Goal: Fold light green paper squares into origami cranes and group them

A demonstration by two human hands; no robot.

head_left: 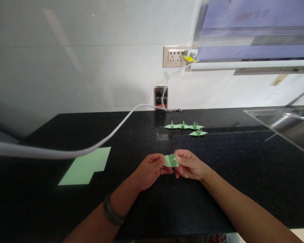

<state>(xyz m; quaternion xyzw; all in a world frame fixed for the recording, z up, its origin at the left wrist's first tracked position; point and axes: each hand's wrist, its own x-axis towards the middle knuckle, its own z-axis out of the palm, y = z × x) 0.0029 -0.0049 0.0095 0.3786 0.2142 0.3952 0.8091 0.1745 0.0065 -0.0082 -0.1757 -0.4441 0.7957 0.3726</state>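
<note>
A small folded piece of green paper (171, 160) is pinched between both my hands just above the black countertop (218, 189). My left hand (150, 170) is closed on its left side, with a dark band on the wrist. From the right, my right hand (190, 165) grips the other side with closed fingers. Flat sheets of green paper (87, 166) lie on the counter to the left. Three finished green paper cranes (186, 127) stand in a loose row further back.
A white cable (91, 148) runs across the counter from the left up to a wall socket (176, 56). A small dark object (160, 98) stands against the wall. A steel sink (286, 125) sits at the right under a range hood (255, 33).
</note>
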